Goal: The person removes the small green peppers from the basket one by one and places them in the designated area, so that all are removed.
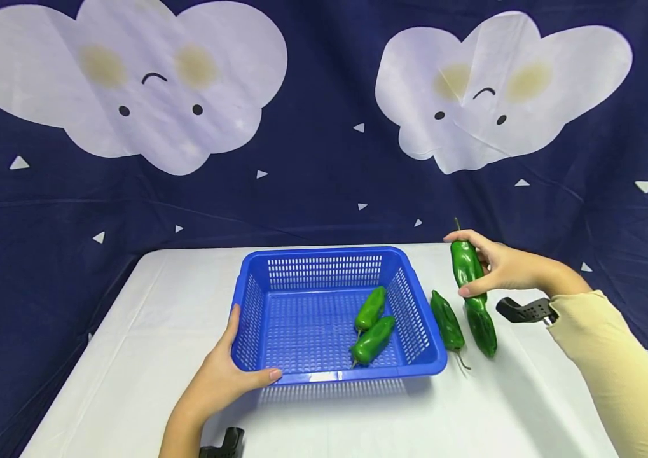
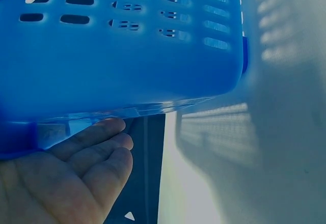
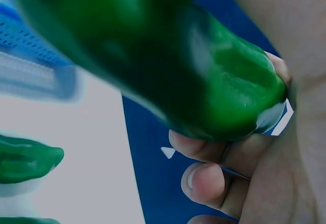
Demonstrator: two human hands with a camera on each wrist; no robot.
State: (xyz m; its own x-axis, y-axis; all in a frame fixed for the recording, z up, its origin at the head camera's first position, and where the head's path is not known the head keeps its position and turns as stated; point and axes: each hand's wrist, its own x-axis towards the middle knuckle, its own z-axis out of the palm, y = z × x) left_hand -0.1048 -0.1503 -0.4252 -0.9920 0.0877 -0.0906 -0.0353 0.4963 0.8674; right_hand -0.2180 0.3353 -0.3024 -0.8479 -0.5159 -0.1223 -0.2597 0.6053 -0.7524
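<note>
My left hand (image 1: 216,380) holds the near left corner of a blue plastic basket (image 1: 335,375), thumb on the front rim and fingers along the left side. Two green peppers (image 1: 373,341) lie inside it toward the right. Above the table right of the basket, my right hand (image 1: 507,267) grips another green pepper (image 1: 467,261) between thumb and fingers, stem pointing away. Close up in the right wrist view, this glossy held pepper (image 3: 153,56) fills the upper part. Two more peppers rest on the table: one pepper (image 1: 446,323) beside the basket, another pepper (image 1: 481,329) partly overlapped by the held one.
A white cloth covers the table (image 1: 146,318). Behind it hangs a dark blue curtain (image 1: 324,127) with pale cloud faces and small triangles. Black wrist mounts (image 1: 524,310) stick out near both hands.
</note>
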